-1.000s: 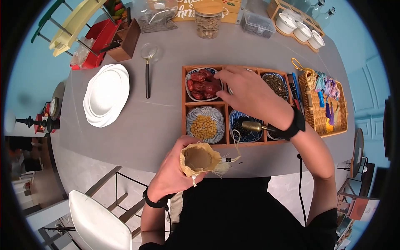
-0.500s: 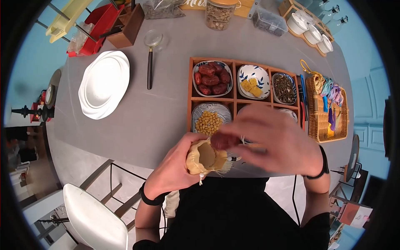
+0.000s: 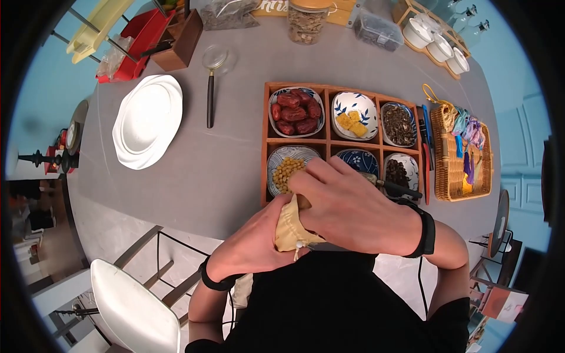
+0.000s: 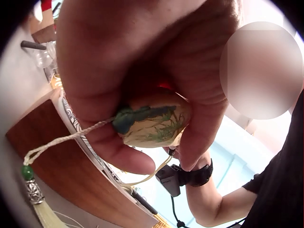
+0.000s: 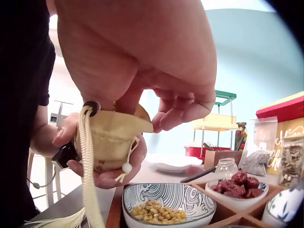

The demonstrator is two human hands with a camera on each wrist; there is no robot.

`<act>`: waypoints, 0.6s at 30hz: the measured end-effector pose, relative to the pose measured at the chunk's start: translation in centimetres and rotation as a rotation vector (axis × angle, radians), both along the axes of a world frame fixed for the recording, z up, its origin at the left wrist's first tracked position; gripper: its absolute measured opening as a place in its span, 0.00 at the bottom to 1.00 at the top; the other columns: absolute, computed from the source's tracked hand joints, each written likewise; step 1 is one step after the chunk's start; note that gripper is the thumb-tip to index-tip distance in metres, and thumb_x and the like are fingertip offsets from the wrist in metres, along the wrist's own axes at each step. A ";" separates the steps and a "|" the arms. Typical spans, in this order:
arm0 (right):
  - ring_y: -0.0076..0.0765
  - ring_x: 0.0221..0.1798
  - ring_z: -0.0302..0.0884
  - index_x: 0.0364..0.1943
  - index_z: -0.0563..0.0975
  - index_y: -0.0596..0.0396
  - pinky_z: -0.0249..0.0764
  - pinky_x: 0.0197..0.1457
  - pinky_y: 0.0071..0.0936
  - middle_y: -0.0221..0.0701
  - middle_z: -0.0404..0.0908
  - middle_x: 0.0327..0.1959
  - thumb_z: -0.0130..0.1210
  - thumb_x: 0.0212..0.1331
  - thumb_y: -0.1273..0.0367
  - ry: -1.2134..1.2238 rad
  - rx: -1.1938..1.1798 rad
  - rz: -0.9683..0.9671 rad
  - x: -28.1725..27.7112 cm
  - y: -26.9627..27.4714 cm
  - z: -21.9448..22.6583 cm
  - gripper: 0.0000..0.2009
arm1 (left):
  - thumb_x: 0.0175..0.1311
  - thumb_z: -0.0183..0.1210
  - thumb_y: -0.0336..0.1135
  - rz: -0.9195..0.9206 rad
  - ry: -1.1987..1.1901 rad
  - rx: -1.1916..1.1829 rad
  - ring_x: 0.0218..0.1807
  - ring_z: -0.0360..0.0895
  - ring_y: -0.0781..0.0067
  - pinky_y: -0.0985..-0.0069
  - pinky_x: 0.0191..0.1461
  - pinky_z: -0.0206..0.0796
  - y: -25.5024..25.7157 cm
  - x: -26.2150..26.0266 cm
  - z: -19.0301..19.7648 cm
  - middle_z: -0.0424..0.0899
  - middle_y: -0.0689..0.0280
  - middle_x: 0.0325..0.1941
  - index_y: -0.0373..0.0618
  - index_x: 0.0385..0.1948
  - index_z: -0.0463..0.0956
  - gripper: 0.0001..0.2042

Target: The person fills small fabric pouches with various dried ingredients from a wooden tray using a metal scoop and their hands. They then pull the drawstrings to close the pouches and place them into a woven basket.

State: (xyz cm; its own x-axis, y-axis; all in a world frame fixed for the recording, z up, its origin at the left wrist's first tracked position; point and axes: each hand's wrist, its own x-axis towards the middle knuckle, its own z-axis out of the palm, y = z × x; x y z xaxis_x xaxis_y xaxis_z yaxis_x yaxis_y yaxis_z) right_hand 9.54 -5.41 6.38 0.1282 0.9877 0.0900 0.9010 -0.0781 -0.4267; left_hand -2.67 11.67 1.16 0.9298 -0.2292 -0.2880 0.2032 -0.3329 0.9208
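Observation:
My left hand [image 3: 250, 238] grips a small cream drawstring pouch [image 3: 286, 226], its fingers wrapped around the sides. Green painted leaves and a beaded tassel cord show on the pouch [image 4: 154, 126] in the left wrist view. My right hand [image 3: 356, 209] is over the pouch mouth, with thumb and fingertips dipped inside; I cannot tell whether they still hold a date. Just beyond stands a divided wooden box [image 3: 328, 112] of small bowls: red dates [image 3: 297, 112], yellow beans [image 3: 287, 172], yellow cubes [image 3: 353, 122], dried herbs [image 3: 399, 125]. A scoop [image 3: 400, 189] lies across the front bowls, partly behind my hand.
A white plate [image 3: 147, 120] and a magnifying glass [image 3: 210, 97] lie to the left. Right of the box is a wicker basket [image 3: 462, 188] with colored tassels. A lidded jar [image 3: 307, 26], a plastic box [image 3: 378, 34] and white pots [image 3: 438, 48] line the back.
My right hand went from the date bowl, carrying one date, to the pouch, and its fingertips are now inside the mouth. The left hand has kept its grip and tilted the pouch.

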 end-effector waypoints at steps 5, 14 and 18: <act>0.39 0.50 0.66 0.25 0.81 0.55 0.65 0.51 0.34 0.32 0.71 0.43 0.62 0.44 0.67 0.063 -0.041 0.000 0.2 -0.3 -0.4 0.07 | 0.49 0.73 0.35 -0.037 -0.016 0.020 0.56 0.75 0.44 0.62 0.59 0.67 0.0 0.0 -0.3 0.75 0.48 0.55 0.39 0.63 0.59 0.40; 0.45 0.37 0.80 0.42 0.82 0.58 0.75 0.42 0.37 0.39 0.81 0.33 0.61 0.58 0.68 0.112 0.097 -0.483 8.6 2.1 -1.6 0.11 | 0.45 0.75 0.25 0.232 0.061 -0.447 0.62 0.69 0.74 0.72 0.67 0.62 2.1 -2.9 -2.0 0.71 0.64 0.59 0.41 0.65 0.58 0.43; 0.51 0.41 0.79 0.35 0.80 0.60 0.76 0.46 0.42 0.41 0.79 0.35 0.59 0.58 0.69 -0.138 0.176 -0.416 10.2 4.8 -5.5 0.08 | 0.46 0.75 0.27 0.170 -0.113 -0.332 0.62 0.69 0.72 0.72 0.67 0.62 1.8 -2.7 -1.7 0.71 0.63 0.59 0.40 0.65 0.57 0.43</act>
